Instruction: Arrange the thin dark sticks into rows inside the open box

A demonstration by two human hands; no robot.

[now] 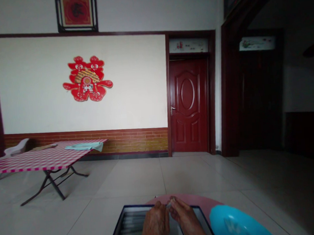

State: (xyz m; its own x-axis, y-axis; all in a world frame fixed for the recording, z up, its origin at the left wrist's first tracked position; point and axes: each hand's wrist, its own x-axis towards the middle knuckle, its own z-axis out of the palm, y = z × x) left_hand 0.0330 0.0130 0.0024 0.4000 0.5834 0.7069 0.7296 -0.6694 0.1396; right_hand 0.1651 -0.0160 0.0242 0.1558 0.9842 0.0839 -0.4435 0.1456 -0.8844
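At the bottom of the head view, my left hand [155, 222] and my right hand [186, 217] meet over a shallow box [137, 206] with a dark blue rim. Both are closed, fingertips pinched together close to each other. A small pale piece [168, 205] shows between them, too small and blurred to name. Inside the box, left of my left hand, long grey-green strips [131, 225] lie side by side. A pale surface of the box shows between my forearms. My hands cover much of its middle.
The box rests on a round pink surface [208, 201]. A bright blue plastic basin [238, 222] stands just right of it. A folding table [49, 157] with a checked cover and a pale blue cloth [85, 146] is farther left, by a white chair [17, 148].
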